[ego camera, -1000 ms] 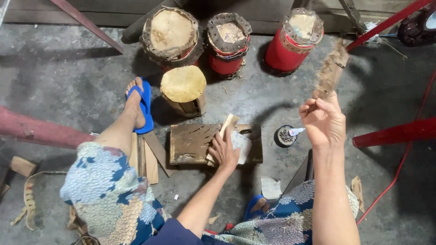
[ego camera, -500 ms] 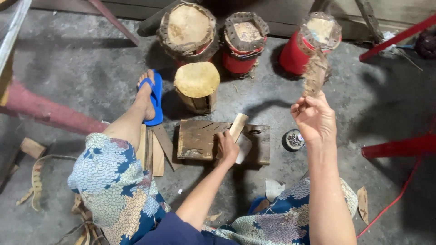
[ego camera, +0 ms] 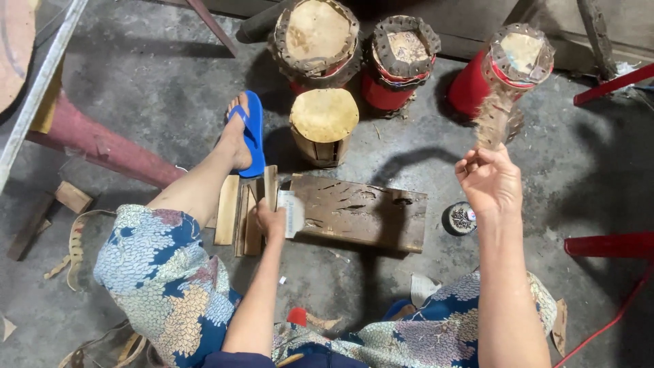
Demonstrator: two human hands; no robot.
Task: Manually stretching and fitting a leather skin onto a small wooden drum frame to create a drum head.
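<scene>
I sit on a concrete floor. My left hand (ego camera: 271, 219) grips a wooden slat (ego camera: 270, 188) standing among a bundle of thin slats (ego camera: 235, 209) at the left end of a worn wooden board (ego camera: 361, 211); a small pale sheet (ego camera: 294, 212) lies against that hand. My right hand (ego camera: 487, 180) is raised and closed around a rough, blurred brown strip (ego camera: 496, 121) that points up and away. A small round tin (ego camera: 462, 218) with dark bits sits just below the right hand, right of the board.
Three red-bodied drums with skin tops (ego camera: 317, 37) (ego camera: 402, 54) (ego camera: 507, 65) stand at the far side; a smaller wooden drum (ego camera: 323, 126) sits before them. My foot in a blue sandal (ego camera: 252, 133) rests left of it. Red metal legs (ego camera: 95, 146) (ego camera: 610, 244) flank the spot.
My left hand has slid from the middle of the board to its left end and taken a slat. The right hand stays raised with its strip; the view has shifted.
</scene>
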